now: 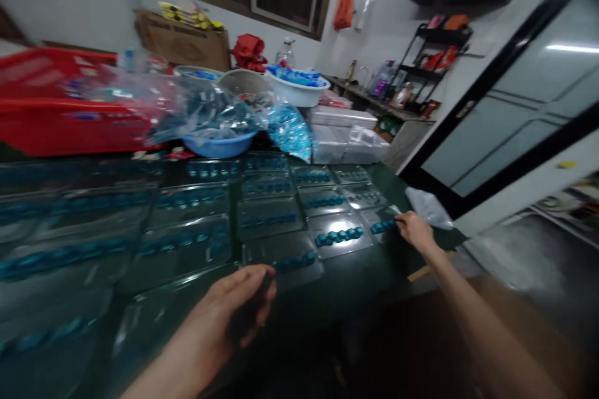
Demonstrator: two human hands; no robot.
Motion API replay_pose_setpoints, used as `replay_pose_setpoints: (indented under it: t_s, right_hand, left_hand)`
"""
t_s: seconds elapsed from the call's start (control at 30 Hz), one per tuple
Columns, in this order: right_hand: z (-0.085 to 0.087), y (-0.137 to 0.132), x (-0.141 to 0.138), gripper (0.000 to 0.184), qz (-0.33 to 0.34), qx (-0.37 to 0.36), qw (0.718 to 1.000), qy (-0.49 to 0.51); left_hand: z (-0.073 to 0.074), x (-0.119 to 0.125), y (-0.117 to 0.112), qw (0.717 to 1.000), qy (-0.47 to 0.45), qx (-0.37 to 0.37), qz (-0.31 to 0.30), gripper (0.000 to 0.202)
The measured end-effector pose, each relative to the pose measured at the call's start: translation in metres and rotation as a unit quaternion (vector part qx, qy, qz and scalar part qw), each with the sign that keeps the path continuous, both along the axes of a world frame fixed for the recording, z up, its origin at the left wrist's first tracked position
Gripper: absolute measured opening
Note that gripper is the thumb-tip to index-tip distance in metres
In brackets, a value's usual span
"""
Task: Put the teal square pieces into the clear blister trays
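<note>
My right hand (415, 230) reaches to the far right of the table, fingers pinched at the end of a short row of shiny teal pieces (382, 227) in a clear plastic tray. What sits between its fingertips is too small to make out. My left hand (236, 305) hovers low in the middle with its fingers curled inward; the palm is in shadow and any content is hidden. Just beyond it lies a clear tray (266, 249) with teal pieces. Another tray holds a brighter row of teal pieces (339, 236) between the hands.
Rows of similar trays cover the dark green table (349, 280). Behind them stand a red crate (70, 128), a blue basin (219, 145) with plastic bags, a white basin (294, 95) and stacked clear trays (344, 143). A white plastic bag (428, 207) lies at the right edge.
</note>
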State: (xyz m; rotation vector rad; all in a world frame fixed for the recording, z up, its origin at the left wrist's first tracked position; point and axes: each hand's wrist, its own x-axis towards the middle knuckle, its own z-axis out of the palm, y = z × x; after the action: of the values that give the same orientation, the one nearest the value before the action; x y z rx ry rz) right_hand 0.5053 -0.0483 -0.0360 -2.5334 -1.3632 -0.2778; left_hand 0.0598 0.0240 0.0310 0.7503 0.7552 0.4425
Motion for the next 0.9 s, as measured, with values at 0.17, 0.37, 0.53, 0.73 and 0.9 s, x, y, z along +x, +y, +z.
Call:
replay_pose_setpoints:
  t_s: [0.17, 0.37, 0.53, 0.73, 0.9]
  right_hand:
    - [0.026, 0.003, -0.038, 0.036, 0.026, 0.070, 0.997, 0.015]
    - [0.062, -0.001, -0.229, 0.023, 0.270, 0.158, 0.924, 0.219]
    - [0.076, -0.004, -0.329, 0.025, 0.416, 0.147, 0.834, 0.333]
    - [0.068, 0.000, -0.328, 0.014, 0.403, 0.171, 0.807, 0.396]
    - [0.068, -0.004, -0.326, 0.015, 0.377, 0.199, 0.796, 0.429]
  left_hand:
    - [-0.013, -0.007, 0.000, 0.993, -0.094, -0.054, 0.046, 0.016]
    - [-0.015, -0.009, -0.007, 0.983, -0.147, -0.099, 0.048, 0.015]
    - [-0.014, -0.011, -0.013, 0.995, -0.095, -0.022, 0.036, 0.025]
    - [-0.009, -0.012, -0.019, 0.998, -0.059, 0.033, 0.014, 0.029]
    - [-0.009, -0.010, -0.019, 0.995, -0.051, 0.081, 0.009, 0.030]
